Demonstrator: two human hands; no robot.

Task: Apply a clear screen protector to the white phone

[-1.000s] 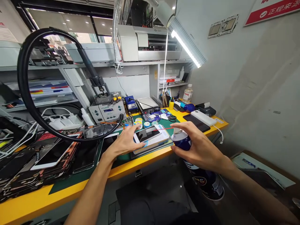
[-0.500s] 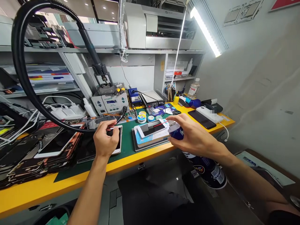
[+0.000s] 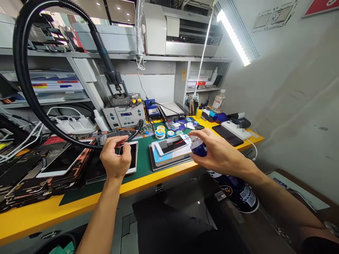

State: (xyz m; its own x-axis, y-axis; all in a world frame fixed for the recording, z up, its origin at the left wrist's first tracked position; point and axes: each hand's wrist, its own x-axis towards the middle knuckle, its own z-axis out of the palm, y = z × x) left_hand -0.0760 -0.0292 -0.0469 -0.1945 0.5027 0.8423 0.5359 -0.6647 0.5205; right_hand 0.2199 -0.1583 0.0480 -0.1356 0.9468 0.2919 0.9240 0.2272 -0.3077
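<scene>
A dark blue spray can (image 3: 234, 188) is tilted in my right hand (image 3: 221, 151), which wraps round its top with the index finger over the nozzle. A thin red straw runs from the nozzle leftward over a white phone (image 3: 172, 145). That phone lies with its dark screen up on a pale blue-and-white stack (image 3: 171, 157). My left hand (image 3: 116, 157) is closed in a pinch; what its fingers hold, if anything, I cannot make out. It hovers over another white-framed phone (image 3: 134, 158) on the green mat (image 3: 144, 160), covering part of it.
Stacked phone parts (image 3: 29, 187) crowd the left side. Above them loops a thick black hose (image 3: 19, 67). A grey soldering station (image 3: 125, 116), solder spools (image 3: 160, 133) and a clear bottle (image 3: 218, 100) stand behind. A dark phone (image 3: 227, 135) lies right, and the yellow table edge (image 3: 156, 180) runs in front.
My left hand has moved slightly left, showing more of the phone beside it. My right hand and the spray can stay nearly in place.
</scene>
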